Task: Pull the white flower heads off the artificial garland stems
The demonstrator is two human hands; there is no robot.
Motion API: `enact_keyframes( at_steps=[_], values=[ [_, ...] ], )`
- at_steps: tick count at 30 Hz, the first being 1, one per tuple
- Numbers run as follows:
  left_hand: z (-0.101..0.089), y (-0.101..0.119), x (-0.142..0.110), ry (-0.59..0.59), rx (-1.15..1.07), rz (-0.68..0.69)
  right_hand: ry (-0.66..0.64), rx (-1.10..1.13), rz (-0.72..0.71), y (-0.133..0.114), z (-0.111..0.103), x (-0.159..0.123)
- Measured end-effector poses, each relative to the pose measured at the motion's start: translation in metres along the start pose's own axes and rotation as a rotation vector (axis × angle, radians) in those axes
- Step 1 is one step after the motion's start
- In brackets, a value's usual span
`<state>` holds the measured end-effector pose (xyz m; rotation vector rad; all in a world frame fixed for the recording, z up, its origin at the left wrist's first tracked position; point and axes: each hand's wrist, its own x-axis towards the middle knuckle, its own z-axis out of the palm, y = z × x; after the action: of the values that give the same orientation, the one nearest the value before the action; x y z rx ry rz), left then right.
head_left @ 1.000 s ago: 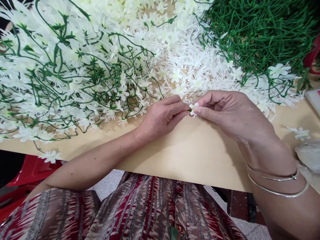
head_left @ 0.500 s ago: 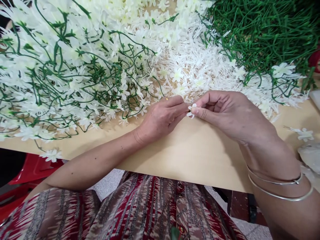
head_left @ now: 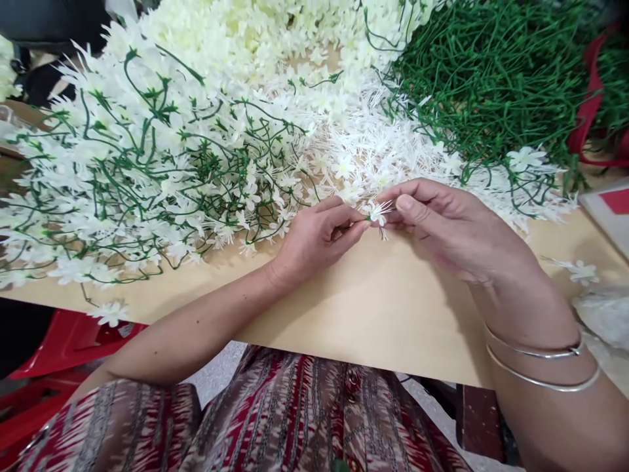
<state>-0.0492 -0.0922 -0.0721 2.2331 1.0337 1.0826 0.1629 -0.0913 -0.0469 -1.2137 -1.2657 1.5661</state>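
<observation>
At near L, edge flower lies at the table's near rim. Farther back, L: heap of stemmed flowers, green stems attached; far centre, pale-yellow blossoms. Mid: L hand pinches held flower by its green base, thumb vs. index, prob. so petals & threads are left free. Held flower thus sits betw. both hands, just nr side of white threads, its own threads pointing R. R hand: thumb stands clear of held flower, fingers loosely curled close behind; no firm grip seen, contact can't be told. Far R: green stems. Heaps grouped by kind, touching at borders, arced round the hands, prob. for short reach. Near R: loose flower + plastic bag, apart from heaps, reason unclear.

Counts, L to R: edge flower 1; heaps 4; hands 2 (1 pinching, 1 slack); held flower 1; bangles on R wrist 2; loose flower 1; bag 1. Pcs per heap: too tangled to count.
</observation>
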Motion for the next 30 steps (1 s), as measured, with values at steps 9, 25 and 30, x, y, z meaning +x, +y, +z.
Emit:
enact_keyframes(
  at_steps=[9, 25, 30],
  values=[
    [-0.002, 0.003, 0.003, -0.027, -0.063, -0.089, 0.063, -0.216, -0.198, -0.002, 0.009, -0.006],
    [-0.001, -0.003, -0.001, -0.096, 0.015, -0.033, 0.106, -0.564, -0.289, 0.008, 0.007, -0.005],
    [-0.003, -0.004, -0.001, -0.096, -0.001, -0.043, 0.135, -0.568, -0.298, 0.015, 0.011, -0.005]
  ],
)
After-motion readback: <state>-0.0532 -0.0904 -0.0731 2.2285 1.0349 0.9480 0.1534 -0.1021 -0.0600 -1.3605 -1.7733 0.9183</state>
